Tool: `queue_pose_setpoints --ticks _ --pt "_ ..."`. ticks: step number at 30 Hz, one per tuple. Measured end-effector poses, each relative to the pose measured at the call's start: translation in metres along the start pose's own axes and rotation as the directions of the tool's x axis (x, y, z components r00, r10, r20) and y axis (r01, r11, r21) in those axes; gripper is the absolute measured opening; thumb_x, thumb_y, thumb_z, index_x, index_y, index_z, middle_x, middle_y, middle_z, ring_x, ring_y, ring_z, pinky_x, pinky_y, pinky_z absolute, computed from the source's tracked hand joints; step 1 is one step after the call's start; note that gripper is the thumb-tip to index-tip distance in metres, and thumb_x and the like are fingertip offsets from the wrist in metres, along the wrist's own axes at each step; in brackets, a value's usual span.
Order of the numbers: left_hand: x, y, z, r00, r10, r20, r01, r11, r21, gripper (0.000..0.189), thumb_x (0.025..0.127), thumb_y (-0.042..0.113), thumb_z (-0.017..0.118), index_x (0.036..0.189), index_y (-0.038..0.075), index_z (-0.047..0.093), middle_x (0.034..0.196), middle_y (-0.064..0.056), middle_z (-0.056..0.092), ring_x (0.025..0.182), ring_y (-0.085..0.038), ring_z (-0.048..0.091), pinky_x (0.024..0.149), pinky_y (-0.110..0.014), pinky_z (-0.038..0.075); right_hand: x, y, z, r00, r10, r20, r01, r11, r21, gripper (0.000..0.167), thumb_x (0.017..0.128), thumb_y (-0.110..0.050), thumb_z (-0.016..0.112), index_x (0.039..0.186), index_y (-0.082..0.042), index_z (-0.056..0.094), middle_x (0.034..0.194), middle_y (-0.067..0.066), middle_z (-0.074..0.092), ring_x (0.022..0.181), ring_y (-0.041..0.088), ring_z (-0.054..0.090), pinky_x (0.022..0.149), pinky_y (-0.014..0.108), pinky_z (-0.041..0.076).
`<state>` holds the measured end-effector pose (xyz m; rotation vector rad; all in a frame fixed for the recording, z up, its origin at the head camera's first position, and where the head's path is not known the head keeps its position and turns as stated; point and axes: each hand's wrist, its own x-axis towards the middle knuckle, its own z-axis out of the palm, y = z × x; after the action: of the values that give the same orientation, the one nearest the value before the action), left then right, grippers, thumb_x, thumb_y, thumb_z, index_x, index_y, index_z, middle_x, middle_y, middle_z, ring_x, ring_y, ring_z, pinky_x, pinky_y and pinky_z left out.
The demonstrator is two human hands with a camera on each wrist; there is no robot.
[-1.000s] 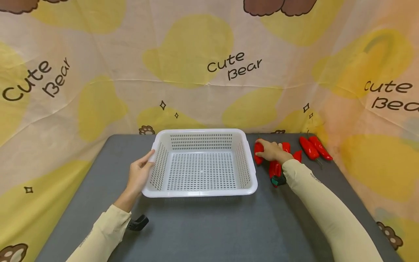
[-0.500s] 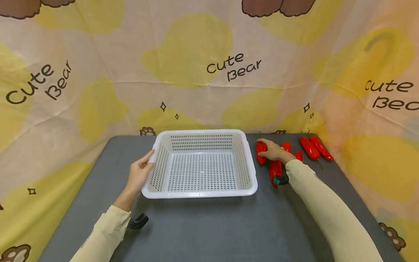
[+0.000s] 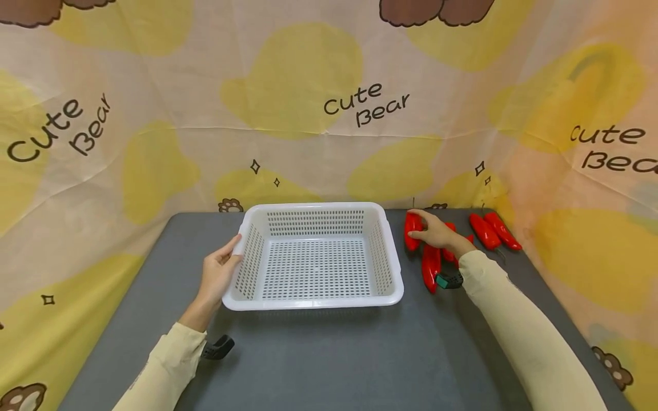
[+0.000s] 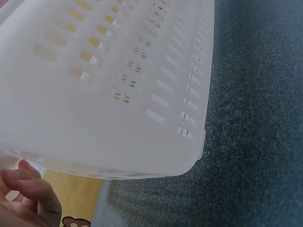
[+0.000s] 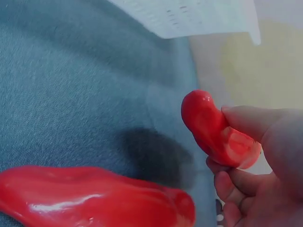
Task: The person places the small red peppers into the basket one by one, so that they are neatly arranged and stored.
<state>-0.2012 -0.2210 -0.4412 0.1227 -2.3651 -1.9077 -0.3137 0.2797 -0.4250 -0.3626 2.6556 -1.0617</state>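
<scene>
A white perforated plastic basket [image 3: 316, 305] stands on the grey table. My left hand [image 3: 216, 279] grips its left rim in the head view; in the left wrist view my curled fingers show beside the basket wall [image 4: 94, 132]. To the right of the basket, my right hand [image 3: 437, 232] pinches a red pepper [image 3: 412, 231] between thumb and fingers. The right wrist view shows this pepper [image 5: 203, 123] raised off the table, its shadow apart from it. Another red pepper [image 3: 430, 268] lies below that hand, and more red peppers are partly hidden behind the hand and wrist.
Two red peppers [image 3: 484, 231] lie together at the table's back right. A patterned cloth [image 3: 308, 114] hangs along the back and sides. Dark wrist devices [image 3: 218, 347] sit on both arms. Grey table surface [image 3: 329, 359] shows in front of the basket.
My right hand has moved a little right and away with the pepper, uncovering more of the peppers beneath. The left hand and basket have stayed in place.
</scene>
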Motion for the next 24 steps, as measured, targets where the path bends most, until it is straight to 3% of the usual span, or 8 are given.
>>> queue_pose_setpoints --ticks 4,11,18,24 --pt "0.001 0.000 0.001 1.000 0.003 -0.004 -0.003 1.000 0.004 0.054 0.101 0.005 0.050 0.154 0.010 0.041 0.161 -0.013 0.038 0.116 0.005 0.054 0.083 -0.005 0.051 -0.003 -0.006 -0.003 1.000 -0.011 -0.001 0.011 1.000 0.015 0.069 0.099 -0.014 0.061 0.158 -0.004 0.026 0.153 0.035 0.034 0.128 0.050 0.047 0.092 0.048 0.051" --pt "0.001 -0.001 0.001 1.000 0.000 0.003 0.000 1.000 0.023 0.054 0.101 0.007 0.050 0.154 0.010 0.041 0.160 -0.012 0.040 0.122 -0.001 0.054 0.084 -0.004 0.050 -0.009 -0.015 -0.008 0.999 -0.032 -0.020 0.033 0.998 0.045 0.072 0.099 -0.016 0.061 0.159 -0.007 0.023 0.140 0.036 0.048 0.124 0.052 0.053 0.089 0.051 0.057" --pt "-0.001 -0.001 0.001 1.000 -0.006 -0.002 0.006 1.000 0.017 0.054 0.101 0.007 0.050 0.154 0.012 0.042 0.158 -0.012 0.043 0.110 0.008 0.056 0.082 -0.006 0.051 -0.018 -0.030 -0.014 0.992 -0.114 -0.052 0.118 0.990 0.082 0.073 0.099 -0.013 0.061 0.160 -0.005 0.021 0.146 0.032 0.043 0.130 0.054 0.047 0.098 0.062 0.052" --pt "-0.002 -0.001 -0.001 1.000 -0.003 -0.003 0.003 1.000 0.003 0.053 0.101 0.007 0.050 0.154 0.013 0.042 0.157 -0.013 0.044 0.110 0.006 0.058 0.083 -0.007 0.052 -0.017 -0.049 -0.012 0.982 -0.184 -0.040 0.188 0.970 0.156 0.073 0.099 -0.009 0.061 0.161 -0.009 0.021 0.145 0.031 0.048 0.126 0.051 0.054 0.099 0.059 0.054"
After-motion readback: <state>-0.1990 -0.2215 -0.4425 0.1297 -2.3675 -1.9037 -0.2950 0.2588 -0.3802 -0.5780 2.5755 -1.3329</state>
